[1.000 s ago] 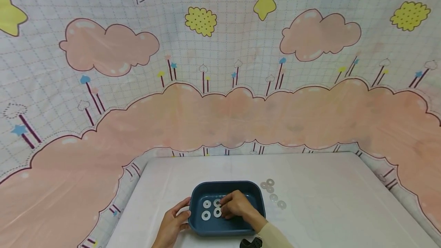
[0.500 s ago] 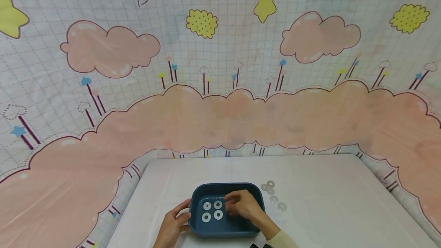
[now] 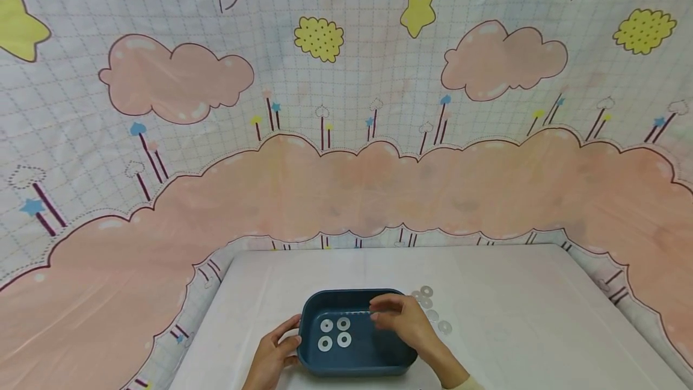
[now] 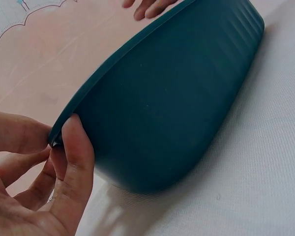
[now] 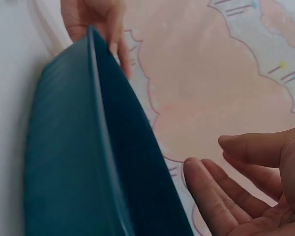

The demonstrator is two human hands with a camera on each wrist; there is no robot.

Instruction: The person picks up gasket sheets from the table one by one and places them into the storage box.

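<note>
Left hand (image 3: 272,355) grips the left rim of the blue tray (image 3: 379,358) on the counter (image 3: 514,342). Right hand (image 3: 403,321), fingers relaxed and empty, hovers over the tray's right side. Four washers (image 3: 334,333) lie inside; no legible writing.

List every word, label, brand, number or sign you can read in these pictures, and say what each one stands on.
None: no readable text shows in any view.
The dark blue plastic tray shows no label or brand.
The flat round metal washers in it and those on the white table bear no legible marks.
The backdrop cloth carries only drawn clouds and stars, no writing.
</note>
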